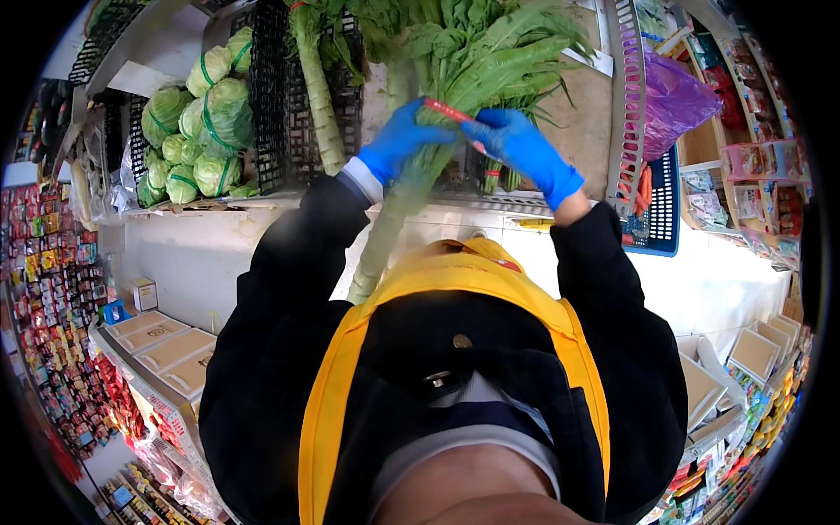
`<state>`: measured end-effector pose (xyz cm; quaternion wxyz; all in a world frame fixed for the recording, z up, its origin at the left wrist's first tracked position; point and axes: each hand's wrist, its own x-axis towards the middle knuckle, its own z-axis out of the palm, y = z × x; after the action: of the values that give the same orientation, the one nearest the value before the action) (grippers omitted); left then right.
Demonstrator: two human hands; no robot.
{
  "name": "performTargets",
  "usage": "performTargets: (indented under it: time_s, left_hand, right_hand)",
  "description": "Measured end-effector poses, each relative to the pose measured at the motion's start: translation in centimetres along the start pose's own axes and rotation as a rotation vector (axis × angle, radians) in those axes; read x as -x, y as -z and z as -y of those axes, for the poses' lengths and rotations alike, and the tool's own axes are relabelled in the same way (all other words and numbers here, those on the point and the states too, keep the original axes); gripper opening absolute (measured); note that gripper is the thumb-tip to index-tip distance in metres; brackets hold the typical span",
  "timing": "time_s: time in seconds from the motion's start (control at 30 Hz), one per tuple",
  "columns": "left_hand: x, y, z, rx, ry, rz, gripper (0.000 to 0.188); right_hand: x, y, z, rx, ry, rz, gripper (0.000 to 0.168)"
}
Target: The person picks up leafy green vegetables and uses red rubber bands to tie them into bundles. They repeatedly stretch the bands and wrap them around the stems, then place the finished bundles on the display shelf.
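A long celtuce (384,239) slants down from the display toward my apron, its leafy top (485,75) spread over the shelf. My left hand (405,141), in a blue glove, grips it below the leaves. Across the leaf bases runs a strip of red tape (447,110) bearing writing. One end of the tape is by my left fingertips; the other is held in my blue-gloved right hand (522,149). Whether the tape passes behind the stalk is hidden. A second celtuce (321,105) lies left of my left hand, with a red band near its top.
Green-banded cabbages (213,118) fill the left section, beside a black plastic crate wall (269,98). A red-banded bunch of greens (492,177) stands near the shelf's front edge. On the right are a grey slotted divider (628,105), a purple bag (676,98) and a blue basket (663,223) with carrots.
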<state>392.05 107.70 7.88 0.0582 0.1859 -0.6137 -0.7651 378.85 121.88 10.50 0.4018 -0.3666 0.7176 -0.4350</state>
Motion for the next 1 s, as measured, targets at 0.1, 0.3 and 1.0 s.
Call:
performTargets:
  time_s: [0.1,0.3,1.0]
  left_hand:
    - [0.7,2.2,0.7,0.107,0.065,0.055,0.051]
    - [2.3,3.7,0.7,0.225,0.102,0.024,0.047]
    - [4.7,2.5,1.5,0.528,0.239,-0.008,0.050]
  right_hand:
    - [0.9,-1.9,-0.8,-0.154,0.054,-0.041,0.035]
    - [2.5,-4.8,-1.6,-0.076,0.144,-0.261,0.032]
    - [-1.8,-5.2,-2.9,-0.651,-0.035,0.166,0.020]
